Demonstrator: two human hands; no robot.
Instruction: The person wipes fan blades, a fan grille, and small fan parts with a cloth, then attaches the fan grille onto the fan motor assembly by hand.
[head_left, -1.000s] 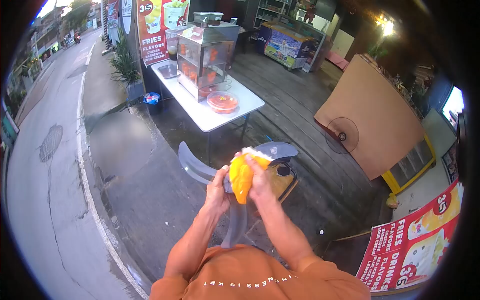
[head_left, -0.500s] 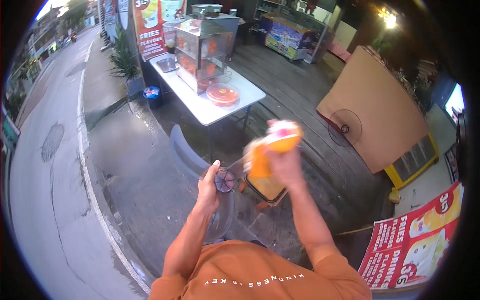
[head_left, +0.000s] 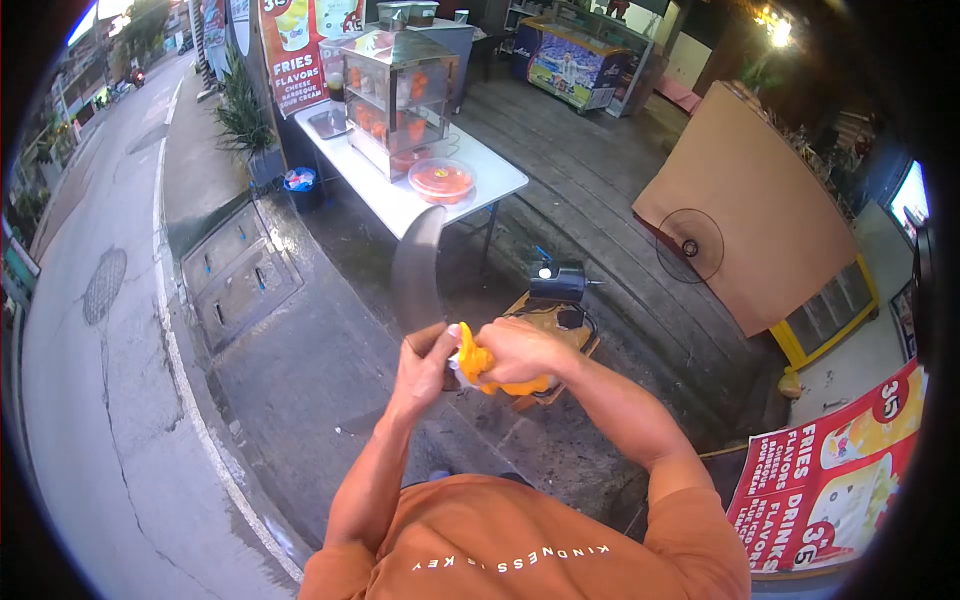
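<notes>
In front of my body, my left hand (head_left: 423, 368) grips a fan blade (head_left: 418, 265) near its hub. One dark, translucent blade stands up from the hand towards the white table; the hub is mostly hidden by my fingers and the cloth. My right hand (head_left: 522, 352) is closed around a bunched yellow-orange cloth (head_left: 474, 352), pressed against the fan blade beside my left thumb. Just beyond the right hand, a dark fan motor (head_left: 557, 282) with a bare shaft lies on a yellow base (head_left: 578, 345) on the ground.
A white folding table (head_left: 487, 182) holds a glass food display case (head_left: 392, 105) and a lidded round tub (head_left: 441, 180). At the right, a wire fan guard (head_left: 690, 247) leans against a large brown board (head_left: 760, 200). A printed banner (head_left: 830, 480) lies lower right; a road runs along the left.
My right hand has brought the cloth down and left, from above the yellow base onto the fan blade. The blade has turned in my left hand. The motor is now uncovered to view.
</notes>
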